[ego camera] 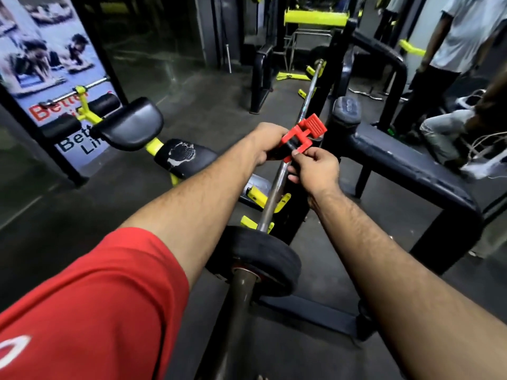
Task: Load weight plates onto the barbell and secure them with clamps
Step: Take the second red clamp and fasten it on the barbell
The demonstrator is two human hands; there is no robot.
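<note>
Head view: left hand (267,142) and right hand (315,167) both grip red clamp (304,135) above barbell (274,187), likely opening it; plate (260,256) already loaded.

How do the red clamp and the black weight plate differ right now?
The red clamp is small, angular plastic; the weight plate is a large, round, black disc. The clamp is gripped by both the left hand and right hand, held above the barbell; the plate is untouched, threaded on the bar's near end.
</note>
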